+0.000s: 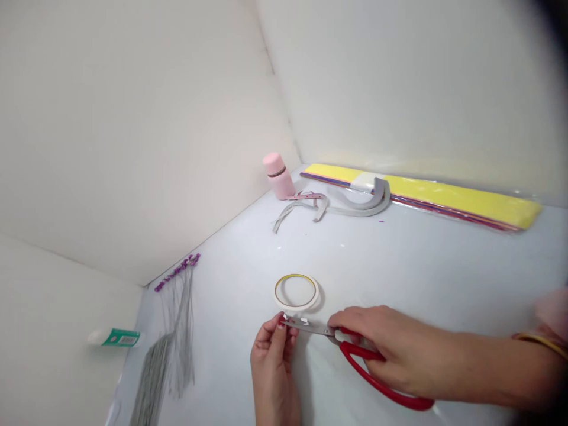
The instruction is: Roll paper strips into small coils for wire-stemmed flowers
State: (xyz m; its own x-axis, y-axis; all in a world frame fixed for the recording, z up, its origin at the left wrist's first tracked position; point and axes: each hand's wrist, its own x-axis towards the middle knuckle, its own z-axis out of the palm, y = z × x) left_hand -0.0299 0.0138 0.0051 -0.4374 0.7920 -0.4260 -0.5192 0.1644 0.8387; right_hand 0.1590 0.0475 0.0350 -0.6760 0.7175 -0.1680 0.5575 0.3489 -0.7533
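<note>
My right hand (377, 343) grips a pair of red-handled scissors (386, 378), with the blades pointing left. The blade tips reach the fingertips of my left hand (275, 361). Those fingers are pinched together on something small, too hidden to name. Small white scraps (304, 321) show by the blades. Just beyond my left fingertips, a roll of white tape (316, 296) with a yellow inner ring lies flat on the table.
Purple-tipped wires (177, 307) and a bundle of grey wires (151, 378) lie at the left, near a green-and-white tube (119, 337). At the back are a pink bottle (279, 177), curled grey strips (359, 210) and a long pack of yellow sheets (465, 198) along the wall.
</note>
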